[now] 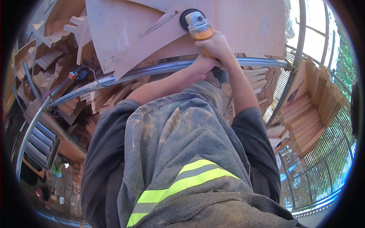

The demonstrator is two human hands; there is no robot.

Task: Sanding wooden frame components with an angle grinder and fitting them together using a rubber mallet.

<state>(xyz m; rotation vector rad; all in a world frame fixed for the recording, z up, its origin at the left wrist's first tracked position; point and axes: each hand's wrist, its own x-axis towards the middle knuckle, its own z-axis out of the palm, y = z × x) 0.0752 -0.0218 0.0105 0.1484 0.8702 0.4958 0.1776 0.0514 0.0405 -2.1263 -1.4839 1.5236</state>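
Observation:
Both my hands are closed around an angle grinder point(201, 31) with a silver head, a yellow-orange body and a dark rear end. My right hand point(218, 47) wraps the body just behind the head. Lower down, my left hand point(204, 65) grips the rear part, close against the right wrist. The black round disc point(185, 22) at the grinder's head lies over a pale plywood sheet point(247, 26); whether it touches the surface I cannot tell. A curved, pointed plywood piece point(148, 47) with a dark gouge lies left of the disc.
A bent metal pipe point(156, 70) crosses between me and the plywood. Stacked wood offcuts point(53, 57) crowd the left. On the right, wooden boards point(304, 117) lean beside a slatted fence point(315, 174). An orange-and-black clip-like object point(74, 75) sits by the pipe, with a thin cord.

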